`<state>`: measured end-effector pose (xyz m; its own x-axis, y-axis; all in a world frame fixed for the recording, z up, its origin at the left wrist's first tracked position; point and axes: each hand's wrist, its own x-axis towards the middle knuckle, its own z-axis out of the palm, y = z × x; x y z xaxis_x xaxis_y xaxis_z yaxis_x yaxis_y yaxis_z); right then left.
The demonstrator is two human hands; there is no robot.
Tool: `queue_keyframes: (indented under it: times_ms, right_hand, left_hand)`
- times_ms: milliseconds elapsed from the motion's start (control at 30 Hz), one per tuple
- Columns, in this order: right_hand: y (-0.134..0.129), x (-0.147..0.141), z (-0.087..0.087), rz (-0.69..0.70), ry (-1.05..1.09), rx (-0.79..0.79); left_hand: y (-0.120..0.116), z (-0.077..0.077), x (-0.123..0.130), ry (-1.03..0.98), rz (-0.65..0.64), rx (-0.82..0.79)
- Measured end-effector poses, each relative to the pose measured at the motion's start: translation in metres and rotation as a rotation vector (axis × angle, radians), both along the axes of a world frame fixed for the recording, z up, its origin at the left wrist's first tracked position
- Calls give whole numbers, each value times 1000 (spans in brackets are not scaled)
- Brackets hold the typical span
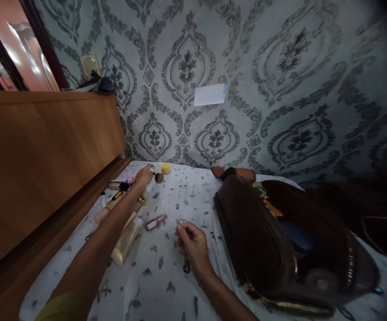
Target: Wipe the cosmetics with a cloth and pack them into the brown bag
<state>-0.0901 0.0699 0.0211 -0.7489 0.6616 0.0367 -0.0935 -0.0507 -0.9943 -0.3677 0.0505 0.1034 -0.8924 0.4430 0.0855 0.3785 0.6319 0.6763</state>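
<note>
Left hand, fingers curled, is at a small pale item near the yellow jar; right hand, pinched, near the pink tube. Holds cannot be confirmed. Arranging appears underway; next move calls for finger clearance.

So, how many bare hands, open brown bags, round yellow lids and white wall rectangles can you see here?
Bare hands: 2, left hand and right hand
Open brown bag: 1
Round yellow lid: 1
White wall rectangle: 1
Total: 5
</note>
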Motion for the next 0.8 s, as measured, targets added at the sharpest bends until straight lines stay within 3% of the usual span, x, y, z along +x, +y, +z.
queue_keyframes:
  times_ms: [100, 267, 500, 800]
  right_hand:
    - [1, -1, -1, 16, -21, -32]
    - [1, -2, -3, 28, -57, -40]
    - [2, -2, -3, 53, -53, -20]
    - [2, -1, 0, 50, -50, -13]
  left_hand:
    - [17, -3, -11, 49, 17, -177]
    - [29, -20, -7, 103, -11, -353]
    - [19, -26, -21, 180, -149, -320]
    - [34, -25, -39, 198, -144, -327]
